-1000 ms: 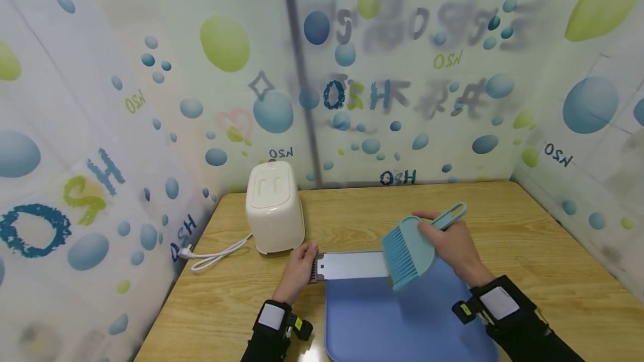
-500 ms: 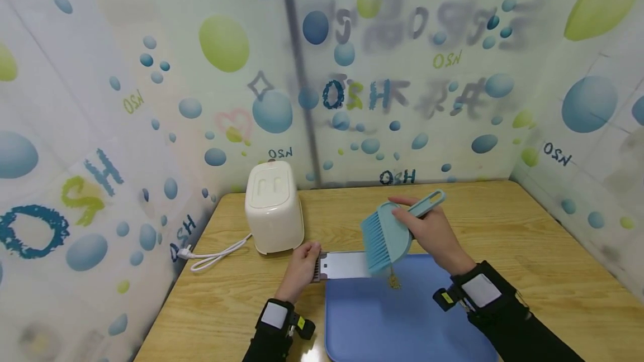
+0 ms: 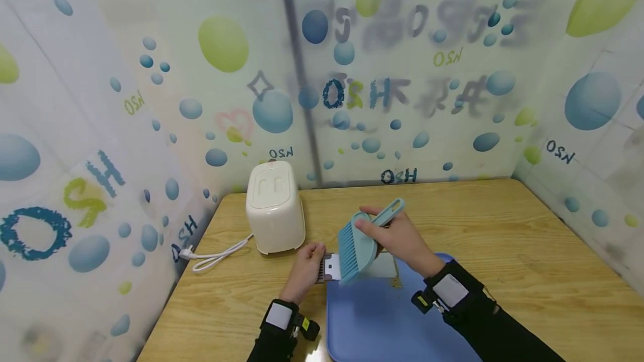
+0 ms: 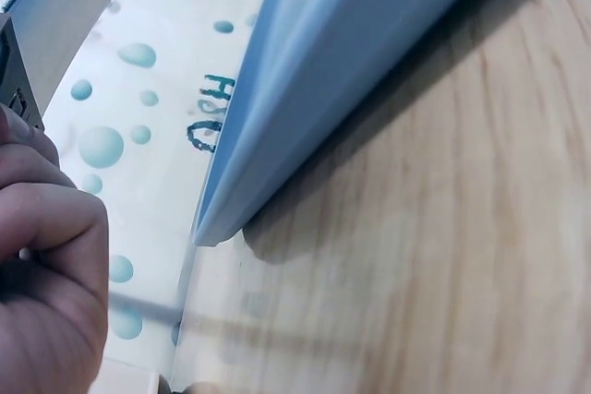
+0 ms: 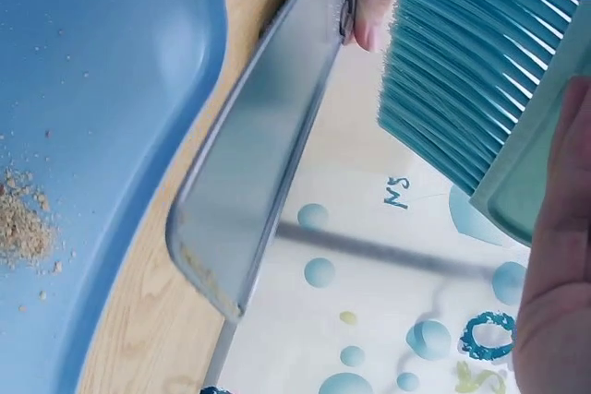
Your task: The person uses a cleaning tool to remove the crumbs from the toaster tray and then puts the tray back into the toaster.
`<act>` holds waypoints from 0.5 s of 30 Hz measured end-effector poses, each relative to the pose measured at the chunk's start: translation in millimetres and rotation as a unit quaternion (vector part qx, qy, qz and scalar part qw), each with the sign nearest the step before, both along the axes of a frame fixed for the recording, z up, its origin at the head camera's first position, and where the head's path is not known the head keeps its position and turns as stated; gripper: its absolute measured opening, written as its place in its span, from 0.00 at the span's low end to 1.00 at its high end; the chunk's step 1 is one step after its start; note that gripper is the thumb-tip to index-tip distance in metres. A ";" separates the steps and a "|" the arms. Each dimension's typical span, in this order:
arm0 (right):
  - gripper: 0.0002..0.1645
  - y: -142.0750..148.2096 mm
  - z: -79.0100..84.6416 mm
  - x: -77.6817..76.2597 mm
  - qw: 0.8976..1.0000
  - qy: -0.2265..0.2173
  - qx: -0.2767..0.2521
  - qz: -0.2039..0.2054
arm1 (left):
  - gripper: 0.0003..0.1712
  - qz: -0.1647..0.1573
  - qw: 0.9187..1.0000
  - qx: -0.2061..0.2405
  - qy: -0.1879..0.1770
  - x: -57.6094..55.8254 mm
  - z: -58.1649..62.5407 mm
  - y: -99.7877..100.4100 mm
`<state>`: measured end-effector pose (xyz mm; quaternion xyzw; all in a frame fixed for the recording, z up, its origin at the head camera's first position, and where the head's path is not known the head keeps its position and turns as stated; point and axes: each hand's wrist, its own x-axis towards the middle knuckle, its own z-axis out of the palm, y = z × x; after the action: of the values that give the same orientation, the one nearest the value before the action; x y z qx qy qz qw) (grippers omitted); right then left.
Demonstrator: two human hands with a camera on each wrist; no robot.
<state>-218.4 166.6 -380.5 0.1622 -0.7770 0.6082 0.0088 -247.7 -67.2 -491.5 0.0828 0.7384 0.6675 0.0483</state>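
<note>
My left hand grips the end of a flat metal crumb tray, held tilted above the far edge of a blue tray. In my right hand is a small teal hand brush, gripped where its handle meets the head. Its bristles are over the crumb tray near my left fingers; whether they touch it I cannot tell. The right wrist view shows a thin line of crumbs along the crumb tray's free end and a heap of crumbs in the blue tray.
A cream toaster stands on the wooden table just behind my left hand. Its white cord and plug lie to the left. Patterned curtains enclose the table at the back and sides.
My right hand has moved the brush leftward along the crumb tray toward my left hand. The crumb tray's right end, with crumbs at it, has come into sight. My left hand stays nearly still.
</note>
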 end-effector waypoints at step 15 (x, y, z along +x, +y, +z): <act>0.40 -3.4 -13.1 1.3 0.997 -0.012 0.039 0.066 | 0.21 0.003 1.000 -0.011 -0.001 2.1 6.2 -0.3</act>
<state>-217.1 163.2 -393.6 0.2063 -0.7880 0.5782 -0.0474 -245.6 -67.6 -485.2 0.0793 0.7462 0.6593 0.0474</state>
